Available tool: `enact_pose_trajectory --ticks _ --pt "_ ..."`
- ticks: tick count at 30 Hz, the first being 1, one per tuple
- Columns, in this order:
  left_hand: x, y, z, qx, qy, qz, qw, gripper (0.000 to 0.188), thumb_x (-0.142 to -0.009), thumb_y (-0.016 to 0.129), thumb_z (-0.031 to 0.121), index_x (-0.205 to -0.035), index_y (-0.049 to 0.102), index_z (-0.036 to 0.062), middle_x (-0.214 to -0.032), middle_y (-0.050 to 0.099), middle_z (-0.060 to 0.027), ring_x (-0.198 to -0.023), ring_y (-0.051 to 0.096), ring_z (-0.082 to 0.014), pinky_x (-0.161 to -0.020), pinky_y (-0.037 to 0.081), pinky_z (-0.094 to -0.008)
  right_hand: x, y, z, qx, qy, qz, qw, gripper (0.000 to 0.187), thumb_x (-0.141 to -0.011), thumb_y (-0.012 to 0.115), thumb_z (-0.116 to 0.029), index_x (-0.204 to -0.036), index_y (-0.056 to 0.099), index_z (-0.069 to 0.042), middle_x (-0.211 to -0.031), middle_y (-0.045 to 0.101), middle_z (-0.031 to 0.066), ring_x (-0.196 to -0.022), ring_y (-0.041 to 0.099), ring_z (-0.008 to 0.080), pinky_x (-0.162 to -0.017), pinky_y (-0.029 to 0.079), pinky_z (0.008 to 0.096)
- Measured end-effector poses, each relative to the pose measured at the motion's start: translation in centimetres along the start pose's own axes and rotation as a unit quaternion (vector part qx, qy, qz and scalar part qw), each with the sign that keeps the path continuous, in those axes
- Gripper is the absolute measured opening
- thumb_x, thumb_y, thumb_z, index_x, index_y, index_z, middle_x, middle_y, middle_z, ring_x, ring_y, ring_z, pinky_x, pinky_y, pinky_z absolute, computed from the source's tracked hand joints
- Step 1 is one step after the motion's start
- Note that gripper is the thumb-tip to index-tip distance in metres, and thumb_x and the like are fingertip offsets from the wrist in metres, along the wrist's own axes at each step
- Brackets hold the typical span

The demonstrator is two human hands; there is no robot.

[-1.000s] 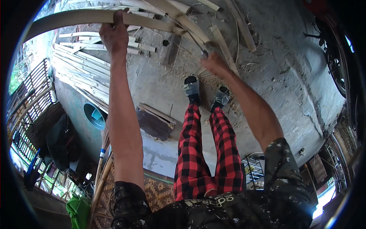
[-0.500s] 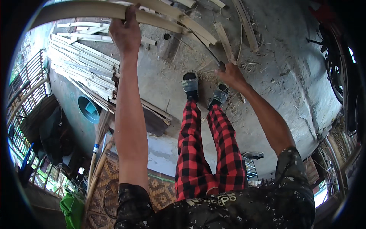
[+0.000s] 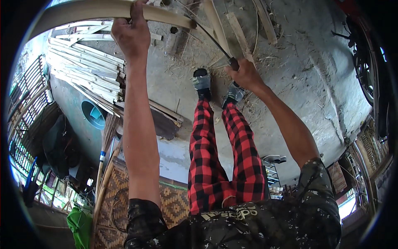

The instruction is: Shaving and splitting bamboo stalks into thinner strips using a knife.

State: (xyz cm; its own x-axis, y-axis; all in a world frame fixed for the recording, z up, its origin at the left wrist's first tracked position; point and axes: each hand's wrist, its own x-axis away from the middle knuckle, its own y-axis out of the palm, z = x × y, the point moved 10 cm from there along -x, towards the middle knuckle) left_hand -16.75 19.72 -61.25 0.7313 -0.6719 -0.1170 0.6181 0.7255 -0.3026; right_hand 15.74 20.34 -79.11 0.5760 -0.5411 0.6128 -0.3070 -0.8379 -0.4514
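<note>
My left hand (image 3: 132, 39) is closed around a long pale bamboo strip (image 3: 83, 11) at the upper left, thumb over its upper side. The strip runs from the far left edge to an end just right of my hand. My right hand (image 3: 246, 76) grips the dark handle of a long-bladed knife (image 3: 213, 39). Its narrow blade points up and left, and the tip end meets or overlaps the strip's right end; whether it cuts in, I cannot tell. Just right of the blade another bamboo piece (image 3: 215, 23) slants downward.
A pile of split bamboo strips (image 3: 83, 68) lies on the floor at left. Nearby are a teal basin (image 3: 93, 114) and a broom (image 3: 110, 128). More bamboo pieces (image 3: 265, 23) and shavings lie ahead of my feet. A bicycle-like wheel (image 3: 365, 81) stands at far right.
A second strip that ran beside the held one has swung away and now slants down right of the blade. Both hands have shifted slightly left, the right one also up.
</note>
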Motion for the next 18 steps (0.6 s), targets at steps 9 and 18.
enact_pose_trajectory --ticks 9,18 --pt "2.6 1.9 -1.3 -0.009 -0.030 0.006 0.999 0.029 -0.102 0.061 0.025 -0.106 0.075 -0.0001 -0.100 0.077 -0.0083 -0.087 0.070 -0.0132 -0.080 0.055 -0.0272 2.3 6.3 14.4 -0.304 0.348 -0.105 0.881 0.057 -0.084 0.072 -0.042 -0.099 0.065 0.012 -0.085 0.071 0.0258 -0.087 0.071 0.0438 -0.078 0.055 0.0483" --pt "3.5 3.9 0.0 -0.138 -0.016 -0.002 0.990 0.031 -0.102 0.061 0.026 -0.104 0.076 -0.0008 -0.097 0.077 -0.0086 -0.079 0.068 -0.0113 -0.073 0.052 -0.0271 3.4 2.4 19.4 0.079 0.243 0.033 0.966 0.053 -0.084 0.071 -0.043 -0.089 0.066 0.009 -0.085 0.070 0.0274 -0.087 0.069 0.0435 -0.079 0.054 0.0480"
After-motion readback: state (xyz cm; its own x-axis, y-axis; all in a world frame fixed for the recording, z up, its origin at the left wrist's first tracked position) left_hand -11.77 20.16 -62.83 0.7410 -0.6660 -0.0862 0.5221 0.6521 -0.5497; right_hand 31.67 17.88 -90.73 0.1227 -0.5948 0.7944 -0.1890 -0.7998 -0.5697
